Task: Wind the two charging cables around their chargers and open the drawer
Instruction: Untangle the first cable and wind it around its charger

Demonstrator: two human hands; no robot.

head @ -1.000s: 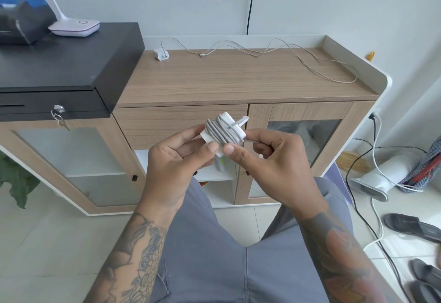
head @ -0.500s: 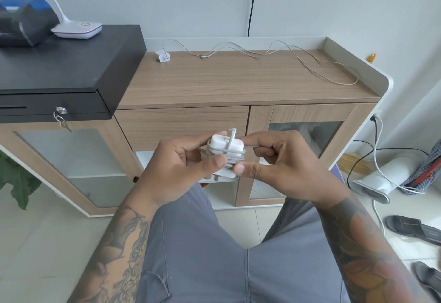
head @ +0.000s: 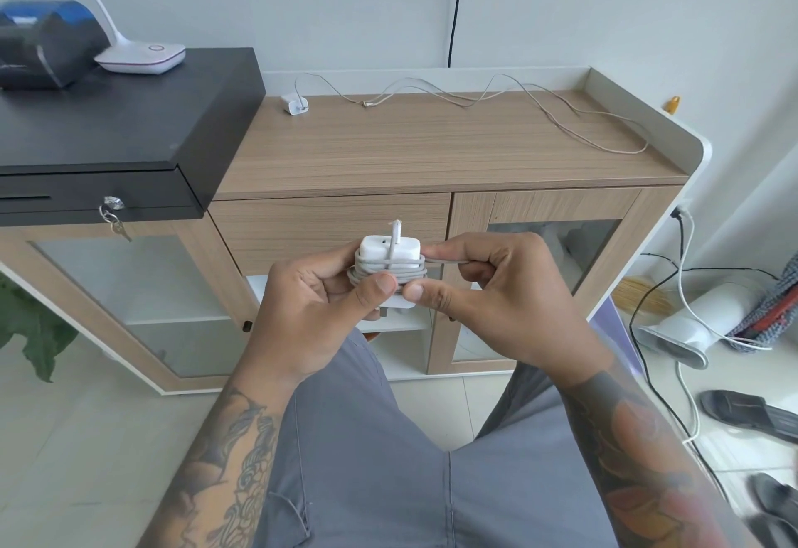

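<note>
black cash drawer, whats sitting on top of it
A white lamp base and a dark device with a blue top sit on the black cash drawer. The frame edge cuts its left part off.

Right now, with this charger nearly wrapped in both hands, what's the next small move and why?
Probably tuck the last stretch held by the right hand under the coils. The cable already rings the charger, gripped by the left hand, and its plug end sticks up loose. The second charger still lies unwound on the cabinet top.
</note>
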